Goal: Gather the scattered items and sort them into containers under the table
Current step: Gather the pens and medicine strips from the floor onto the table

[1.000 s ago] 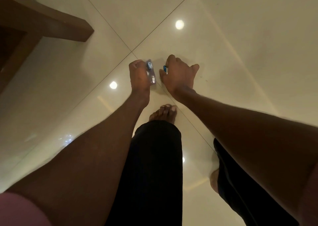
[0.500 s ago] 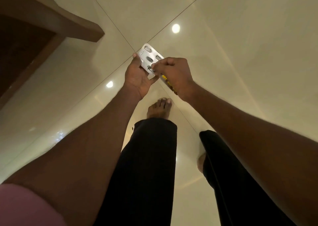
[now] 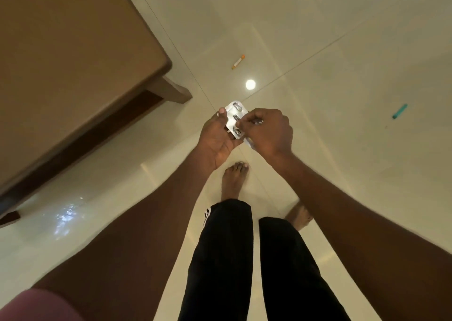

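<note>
Head view: one silver foil blister pack (image 3: 234, 118) held above the glossy cream tile floor (image 3: 342, 52), left hand (image 3: 217, 137) gripping its edge, right hand (image 3: 266, 131) pinching it. One orange-capped tube (image 3: 238, 62), one teal marker (image 3: 400, 111) on floor. One brown wooden table (image 3: 73, 64) at left.

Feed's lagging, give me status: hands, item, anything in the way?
Left hand holds blister pack; right hand pinches its edge. Orange-capped tube, teal item on floor ahead. Table to the left.
</note>
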`<state>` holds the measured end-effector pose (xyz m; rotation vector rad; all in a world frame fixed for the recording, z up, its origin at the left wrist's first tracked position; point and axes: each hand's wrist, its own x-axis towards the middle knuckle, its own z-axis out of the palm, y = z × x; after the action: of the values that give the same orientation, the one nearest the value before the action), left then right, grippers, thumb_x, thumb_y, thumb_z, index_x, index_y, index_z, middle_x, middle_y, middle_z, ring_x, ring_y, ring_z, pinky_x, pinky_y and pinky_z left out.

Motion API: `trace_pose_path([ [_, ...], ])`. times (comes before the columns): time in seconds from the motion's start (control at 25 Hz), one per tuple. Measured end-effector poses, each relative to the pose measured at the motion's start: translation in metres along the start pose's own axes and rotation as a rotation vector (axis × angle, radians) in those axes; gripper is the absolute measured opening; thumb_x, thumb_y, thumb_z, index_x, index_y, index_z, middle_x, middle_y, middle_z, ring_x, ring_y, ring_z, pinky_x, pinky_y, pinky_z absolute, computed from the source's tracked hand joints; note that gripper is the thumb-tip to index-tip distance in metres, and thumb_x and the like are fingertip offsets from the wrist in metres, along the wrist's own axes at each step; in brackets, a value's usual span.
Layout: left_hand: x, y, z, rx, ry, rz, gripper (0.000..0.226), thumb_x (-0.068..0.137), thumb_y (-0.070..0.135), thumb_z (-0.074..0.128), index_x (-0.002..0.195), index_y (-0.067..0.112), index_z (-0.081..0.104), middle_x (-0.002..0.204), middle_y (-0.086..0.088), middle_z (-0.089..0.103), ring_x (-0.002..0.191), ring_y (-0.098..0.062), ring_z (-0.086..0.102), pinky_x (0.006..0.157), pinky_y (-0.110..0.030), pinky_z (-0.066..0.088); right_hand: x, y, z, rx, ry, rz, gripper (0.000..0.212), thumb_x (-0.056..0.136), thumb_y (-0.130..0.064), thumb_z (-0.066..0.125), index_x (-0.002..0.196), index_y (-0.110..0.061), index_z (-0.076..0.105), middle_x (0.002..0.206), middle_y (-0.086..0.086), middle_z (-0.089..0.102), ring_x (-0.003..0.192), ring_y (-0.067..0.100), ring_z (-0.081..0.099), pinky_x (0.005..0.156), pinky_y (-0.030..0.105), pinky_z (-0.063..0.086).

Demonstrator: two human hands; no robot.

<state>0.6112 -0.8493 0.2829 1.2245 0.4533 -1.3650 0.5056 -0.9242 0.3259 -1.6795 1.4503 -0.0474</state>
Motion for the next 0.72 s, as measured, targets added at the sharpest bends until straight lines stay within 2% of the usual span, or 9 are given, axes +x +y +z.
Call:
trace_pose_path([
  [0.12,-0.032,0.022,0.005,0.006,-0.038,0.022,0.03,0.105,0.017,0.054,0.133,0.005,0.058,0.128,-0.026,0.065,0.1,-0.038,0.071,0.089,-0.052,0.06,-0.011,-0.026,-0.02,0.089,0.057,0.085,0.011,0.073,-0.046,0.07,0.078,-0.039,0.078,0.077,-0.023,0.073,0.078,0.004,0.07,0.084,0.041,0.058],
  [0.24,-0.065,0.043,0.004,0.009,-0.065,0.043,0.031,0.102,0.009,0.058,0.133,0.005,0.059,0.13,-0.026,0.065,0.109,-0.043,0.069,0.083,-0.047,0.062,-0.024,-0.052,-0.035,0.094,-0.003,0.075,0.006,0.072,-0.044,0.076,0.076,-0.039,0.077,0.074,-0.023,0.072,0.071,0.005,0.071,0.082,0.042,0.059],
  [0.32,-0.087,0.051,-0.002,0.0,-0.06,0.063,0.032,0.102,0.008,0.058,0.134,0.005,0.059,0.127,-0.024,0.067,0.112,-0.042,0.068,0.083,-0.046,0.062,-0.036,-0.063,-0.037,0.123,-0.066,0.046,0.012,0.07,-0.039,0.084,0.075,-0.033,0.075,0.071,-0.018,0.071,0.065,0.008,0.07,0.077,0.041,0.06],
  [0.4,-0.103,0.053,-0.009,-0.03,-0.052,0.073,0.03,0.103,0.006,0.056,0.132,0.005,0.058,0.121,-0.022,0.069,0.106,-0.039,0.07,0.083,-0.045,0.062,-0.044,-0.07,-0.036,0.22,-0.157,0.064,0.02,0.068,-0.029,0.091,0.077,-0.025,0.073,0.07,-0.009,0.069,0.061,0.012,0.066,0.063,0.036,0.057],
  [0.48,-0.123,0.053,-0.02,-0.077,-0.043,0.098,0.026,0.103,0.005,0.054,0.129,0.005,0.059,0.116,-0.021,0.071,0.1,-0.036,0.072,0.081,-0.046,0.063,-0.057,-0.078,-0.034,0.341,-0.279,0.113,0.026,0.07,-0.017,0.094,0.086,-0.015,0.073,0.075,0.006,0.067,0.058,0.014,0.06,0.057,0.027,0.051],
  [0.6,-0.155,0.054,-0.034,-0.122,-0.037,0.121,0.023,0.103,0.004,0.054,0.125,0.007,0.061,0.111,-0.019,0.074,0.094,-0.035,0.074,0.079,-0.046,0.063,-0.081,-0.095,-0.036,0.422,-0.401,0.199,0.031,0.075,-0.008,0.09,0.101,-0.006,0.073,0.08,0.009,0.07,0.052,0.009,0.06,0.05,0.018,0.048],
  [0.72,-0.183,0.056,-0.052,-0.142,0.004,0.158,0.033,0.102,0.001,0.055,0.135,0.004,0.057,0.121,-0.021,0.069,0.092,-0.032,0.075,0.079,-0.044,0.064,-0.104,-0.115,-0.025,0.379,-0.434,0.178,0.02,0.077,-0.007,0.088,0.092,-0.006,0.075,0.08,0.009,0.072,0.06,0.013,0.059,0.056,0.019,0.05],
])
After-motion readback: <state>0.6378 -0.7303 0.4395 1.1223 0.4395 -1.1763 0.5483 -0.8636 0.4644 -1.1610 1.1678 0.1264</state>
